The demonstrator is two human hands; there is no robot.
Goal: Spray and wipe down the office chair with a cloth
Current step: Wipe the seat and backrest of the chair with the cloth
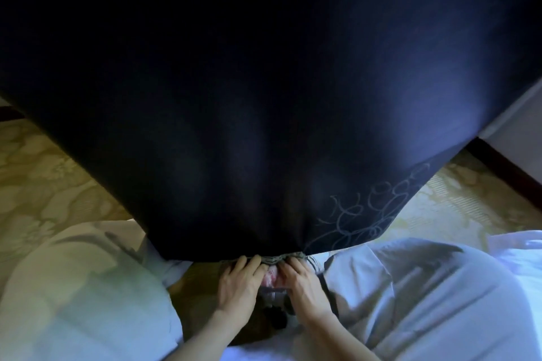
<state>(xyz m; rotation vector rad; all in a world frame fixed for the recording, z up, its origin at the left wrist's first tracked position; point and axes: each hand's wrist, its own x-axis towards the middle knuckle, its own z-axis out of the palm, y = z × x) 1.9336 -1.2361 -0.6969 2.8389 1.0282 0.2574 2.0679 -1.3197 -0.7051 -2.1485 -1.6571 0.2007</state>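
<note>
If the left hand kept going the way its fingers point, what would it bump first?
The dark blue surface, probably the chair: the left hand's fingertips sit at its lower edge, beside the striped cloth. Depth is unclear; they might slide underneath.

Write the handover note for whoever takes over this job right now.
Left hand: holds the bunched cloth against the near edge of the chair.
Right hand: holds the same cloth, right beside the left.
Spray bottle: not in view.
Done: wiping is under way at that edge; how much is already clean cannot be told.
Left: probably the rest of the dark surface, then the other parts.
</note>
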